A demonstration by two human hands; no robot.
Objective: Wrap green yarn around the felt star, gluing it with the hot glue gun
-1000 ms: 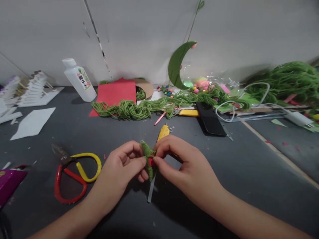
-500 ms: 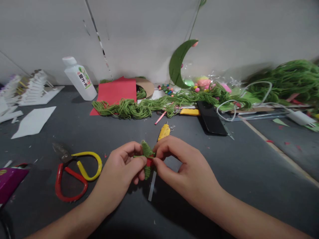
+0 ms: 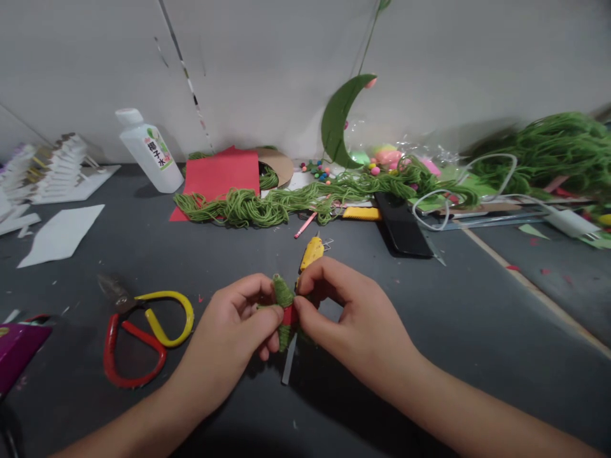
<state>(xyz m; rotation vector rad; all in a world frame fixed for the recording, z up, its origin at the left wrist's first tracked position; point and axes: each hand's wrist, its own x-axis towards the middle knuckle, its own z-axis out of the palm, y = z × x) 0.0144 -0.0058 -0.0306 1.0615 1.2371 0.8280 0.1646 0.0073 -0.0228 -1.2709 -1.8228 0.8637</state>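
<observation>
Both my hands meet at the middle of the dark table, pinching one small piece wound in green yarn (image 3: 284, 304) with a red patch showing on it. My left hand (image 3: 236, 331) holds it from the left with thumb and fingers closed. My right hand (image 3: 351, 321) pinches it from the right. A thin white strip (image 3: 288, 367) lies on the table just under the piece. A yellow-handled tool (image 3: 311, 252) lies right behind my right fingers.
Scissors with red and yellow handles (image 3: 136, 327) lie to the left. Behind are a long hank of green yarn (image 3: 286, 205), red paper (image 3: 220, 175), a white bottle (image 3: 147, 151), a black phone (image 3: 401, 224), a green crescent (image 3: 340, 121) and white cable (image 3: 482, 191).
The hands have sunk slightly in the picture and the yarn piece has turned a little between the fingers; both grips stay closed.
</observation>
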